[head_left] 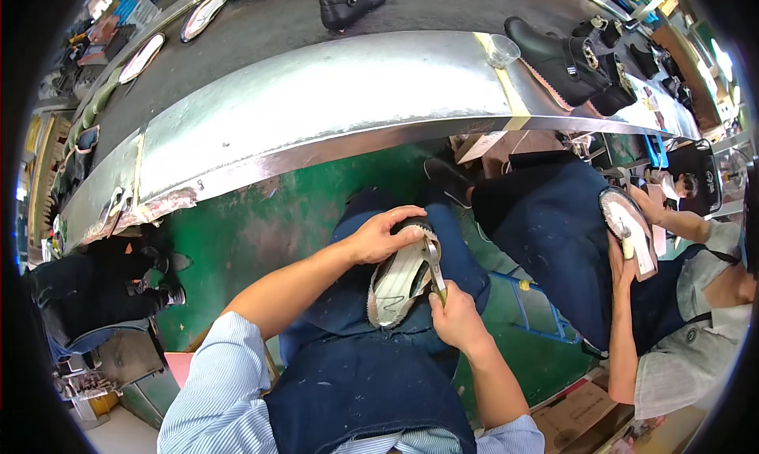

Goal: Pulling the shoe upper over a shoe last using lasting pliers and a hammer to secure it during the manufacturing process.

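On my lap rests a shoe upper (pixel 398 286), its pale underside facing up and a jagged, folded edge running round it. My left hand (pixel 381 236) is wrapped round its dark far end, thumb pressing on the rim. My right hand (pixel 458 318) is closed round the handle of metal pliers (pixel 432 256). Their head reaches the upper's right edge near my left thumb; whether the jaws grip the edge I cannot tell.
A long metal-edged bench (pixel 332 82) runs across in front, with black boots (pixel 565 66) and a clear cup (pixel 502 51) on it. Close at my right, a co-worker holds another shoe (pixel 628 228). A blue metal frame (pixel 534 308) stands on the green floor.
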Demonstrator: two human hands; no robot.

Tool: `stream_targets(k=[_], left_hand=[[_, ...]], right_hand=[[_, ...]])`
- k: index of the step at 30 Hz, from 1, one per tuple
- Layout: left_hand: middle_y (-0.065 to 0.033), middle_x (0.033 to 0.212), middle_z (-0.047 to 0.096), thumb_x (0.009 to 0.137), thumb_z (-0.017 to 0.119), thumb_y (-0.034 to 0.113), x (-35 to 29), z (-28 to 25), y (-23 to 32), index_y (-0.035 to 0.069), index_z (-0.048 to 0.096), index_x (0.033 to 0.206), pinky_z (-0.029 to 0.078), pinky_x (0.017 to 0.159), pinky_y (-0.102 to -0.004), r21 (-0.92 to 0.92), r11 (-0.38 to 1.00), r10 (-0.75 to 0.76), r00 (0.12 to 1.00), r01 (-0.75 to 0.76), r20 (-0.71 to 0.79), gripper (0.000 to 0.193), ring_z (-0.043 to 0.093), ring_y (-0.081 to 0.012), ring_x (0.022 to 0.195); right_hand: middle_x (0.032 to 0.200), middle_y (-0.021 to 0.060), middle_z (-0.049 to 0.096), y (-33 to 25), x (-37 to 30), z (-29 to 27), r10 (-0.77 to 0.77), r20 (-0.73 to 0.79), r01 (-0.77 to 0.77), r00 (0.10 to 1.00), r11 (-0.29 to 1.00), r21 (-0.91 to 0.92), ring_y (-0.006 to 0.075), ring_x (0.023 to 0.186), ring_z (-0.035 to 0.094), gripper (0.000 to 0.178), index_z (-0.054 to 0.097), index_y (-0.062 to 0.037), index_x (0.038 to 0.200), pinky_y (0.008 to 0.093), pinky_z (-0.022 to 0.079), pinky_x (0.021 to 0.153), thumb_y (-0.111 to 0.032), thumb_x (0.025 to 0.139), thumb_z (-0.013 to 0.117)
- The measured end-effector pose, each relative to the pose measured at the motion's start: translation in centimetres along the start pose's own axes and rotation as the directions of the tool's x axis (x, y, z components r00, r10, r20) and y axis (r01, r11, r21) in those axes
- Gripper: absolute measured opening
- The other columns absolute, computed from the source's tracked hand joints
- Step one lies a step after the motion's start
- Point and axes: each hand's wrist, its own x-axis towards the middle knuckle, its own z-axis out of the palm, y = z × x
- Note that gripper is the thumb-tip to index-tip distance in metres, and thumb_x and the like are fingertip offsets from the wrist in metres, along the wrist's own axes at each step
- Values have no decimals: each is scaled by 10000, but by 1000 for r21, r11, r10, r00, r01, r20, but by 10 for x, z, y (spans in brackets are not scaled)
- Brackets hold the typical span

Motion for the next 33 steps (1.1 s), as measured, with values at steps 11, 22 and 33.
stream_targets(k=[11,22,33], left_hand=[[-33,1181,627,933,625,108,9,-2,1,55,498,1377,457,964,-281,-34,999,-32,999,33,38,466,550,-101,1079],[-228,1503,336,854,737,278,-74,19,59,-16,362,1431,303,1133,-470,312,839,479,877,-445,-37,748,354,-370,1400],[-200,1429,472,899,684,189,-121,40,-3,-20,175,1530,320,1126,-348,-33,987,-157,987,157,19,837,441,-252,1347]], right_hand=[[758,63,635,-14,23,-18,-113,-186,140,976,981,137,121,649,604,210,549,19,1057,290,498,602,-179,993,523],[1100,99,634,-27,43,-23,-132,-304,267,943,847,461,174,978,605,370,523,-14,1143,317,475,888,-291,938,658],[1129,140,636,-18,48,-14,-167,-252,260,953,879,399,226,1019,618,482,502,-14,1274,345,471,905,-351,953,627]])
